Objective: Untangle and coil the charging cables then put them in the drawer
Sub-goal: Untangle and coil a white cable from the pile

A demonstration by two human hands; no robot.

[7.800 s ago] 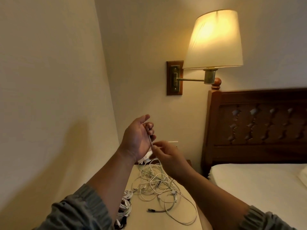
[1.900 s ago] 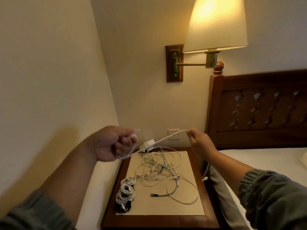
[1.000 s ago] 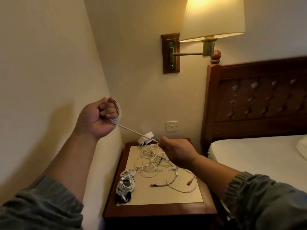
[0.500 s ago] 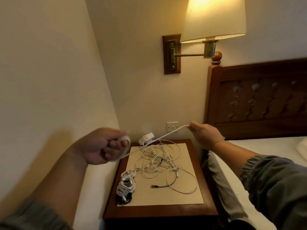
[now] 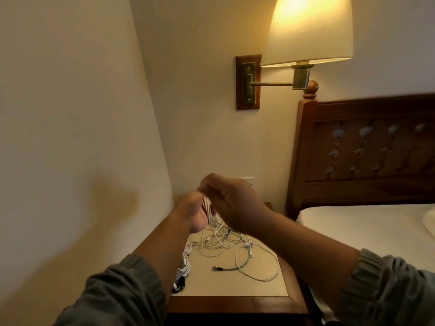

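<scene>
My left hand [image 5: 194,214] holds several loops of a white cable [image 5: 207,208] above the nightstand. My right hand [image 5: 231,201] is pressed against the left one, fingers curled on the same cable. Both hands are blurred. Under them a tangle of white cables [image 5: 226,241] lies on the nightstand's top, one with a dark plug [image 5: 217,268] pointing left. A coiled white bundle [image 5: 186,264] lies at the left edge, partly hidden by my left forearm. No drawer is in view.
The wooden nightstand [image 5: 235,304] stands in the corner between the left wall and the bed [image 5: 364,229]. A lit wall lamp [image 5: 308,31] hangs above. A dark wooden headboard [image 5: 367,149] rises on the right. A wall socket [image 5: 249,181] sits behind my hands.
My right hand, stretched out to the right with the cable half a second ago, has come back to the left hand. The two hands now meet over the tangle.
</scene>
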